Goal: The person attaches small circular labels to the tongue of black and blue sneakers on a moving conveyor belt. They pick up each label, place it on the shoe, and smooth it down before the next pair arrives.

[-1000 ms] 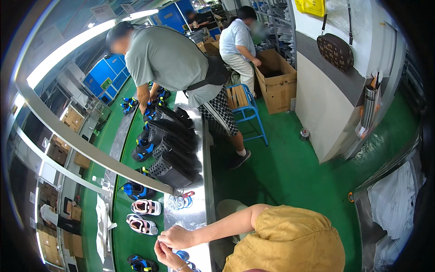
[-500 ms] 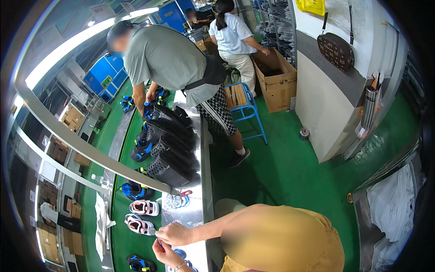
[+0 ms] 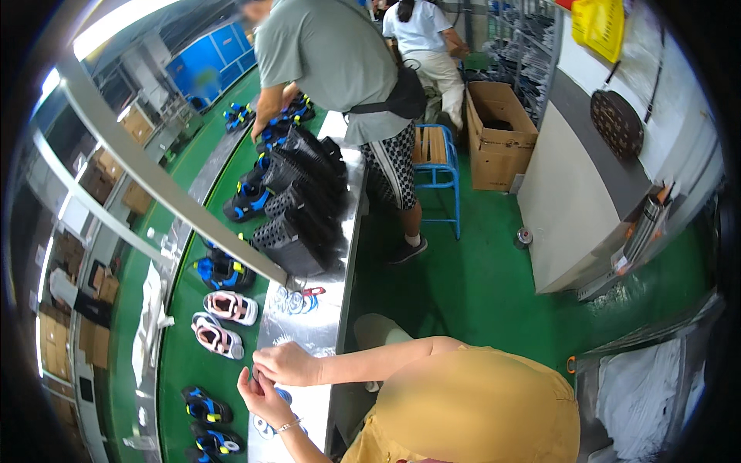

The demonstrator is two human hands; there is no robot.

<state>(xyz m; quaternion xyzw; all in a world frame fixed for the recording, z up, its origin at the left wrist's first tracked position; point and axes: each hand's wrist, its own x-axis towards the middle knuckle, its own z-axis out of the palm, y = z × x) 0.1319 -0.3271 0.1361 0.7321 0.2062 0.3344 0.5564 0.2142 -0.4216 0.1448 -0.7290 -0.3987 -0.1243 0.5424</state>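
My right hand (image 3: 287,363) is closed in a pinch, its fingertips meeting those of my left hand (image 3: 265,401), which wears a bracelet at the wrist. A small, thin, dark-edged piece (image 3: 255,373) shows between the fingertips; its kind is not clear. Both hands hover over the metal bench edge (image 3: 309,393). Under and beside them lie several blue-and-white flat rings (image 3: 264,427), partly hidden by my left hand. Just beyond my hands, a pair of pink and white shoes (image 3: 218,336) stands on the green belt (image 3: 174,347).
More flat rings and a red item (image 3: 314,292) lie farther along the bench. Black-and-blue shoes (image 3: 207,404) sit on the belt. Stacked black perforated trays (image 3: 297,239) stand ahead, beside a white post (image 3: 177,174). A co-worker (image 3: 324,69) leans over the belt near a blue-framed stool (image 3: 434,150).
The view has turned, so most of the scene sits higher and more shoes show at lower left. My hands stay together; the pale disc seen at their fingertips earlier is no longer plain.
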